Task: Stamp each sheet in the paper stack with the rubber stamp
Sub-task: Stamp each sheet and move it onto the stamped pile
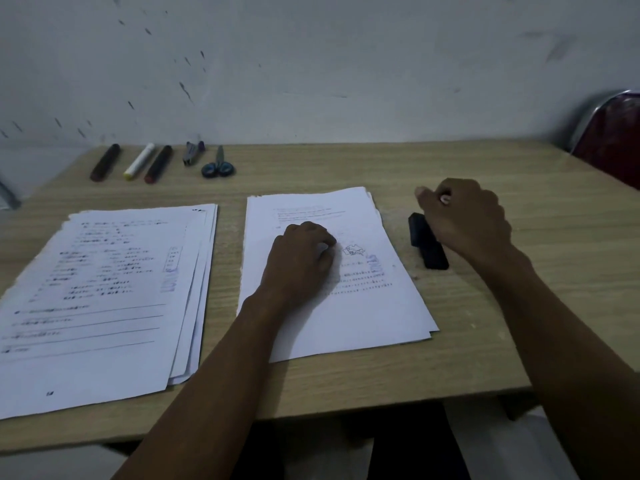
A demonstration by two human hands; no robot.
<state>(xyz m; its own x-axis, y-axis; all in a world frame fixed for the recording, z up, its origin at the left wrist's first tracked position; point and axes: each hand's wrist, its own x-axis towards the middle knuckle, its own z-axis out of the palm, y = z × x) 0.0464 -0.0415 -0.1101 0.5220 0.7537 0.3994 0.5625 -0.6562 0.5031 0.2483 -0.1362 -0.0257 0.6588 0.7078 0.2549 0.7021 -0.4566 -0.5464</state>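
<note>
Two paper stacks lie on the wooden table (467, 341). The middle stack (367, 317) shows a blue stamp mark on its top sheet. My left hand (301, 258) rests on that sheet with its fingers curled under, and the sheet lies flat. The left stack (104, 306) is fanned out, and its top sheet also carries a blue mark. The black rubber stamp (429, 247) lies flat on the table right of the middle stack. My right hand (464, 216) hovers just over it as a curled fist, with nothing visibly held.
Along the back edge lie three markers (138, 162), a small purple-capped item (192, 152) and blue-handled scissors (218, 166). A dark red chair (613, 140) stands at the far right. The wall runs right behind the table.
</note>
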